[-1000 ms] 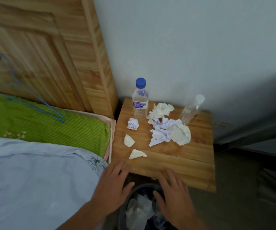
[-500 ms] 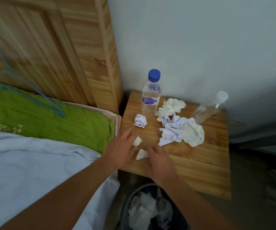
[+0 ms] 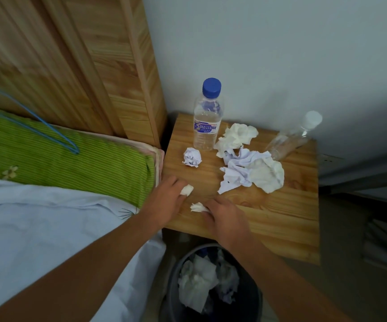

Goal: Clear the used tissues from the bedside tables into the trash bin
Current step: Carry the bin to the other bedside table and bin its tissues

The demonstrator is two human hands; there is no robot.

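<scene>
On the wooden bedside table [image 3: 287,217] lie several crumpled white tissues. My left hand [image 3: 168,199] rests near the table's left edge, fingers closing around a small tissue wad [image 3: 187,189]. My right hand [image 3: 226,216] lies palm down near the front edge, fingertips pinching another small tissue [image 3: 198,207]. Farther back sit a small tissue ball [image 3: 192,157], a cream tissue [image 3: 237,135] and a large white pile [image 3: 254,171]. A dark trash bin [image 3: 171,300] holding tissues stands on the floor below the table's front.
A water bottle with a blue cap [image 3: 207,117] stands at the table's back. An empty clear bottle [image 3: 293,135] leans at the back right. The bed with a green pillow [image 3: 60,156], a blue hanger [image 3: 48,126] and a wooden headboard [image 3: 71,61] lies left.
Both hands moved up from above the bin onto the table. Each now touches one of the two small front tissues.
</scene>
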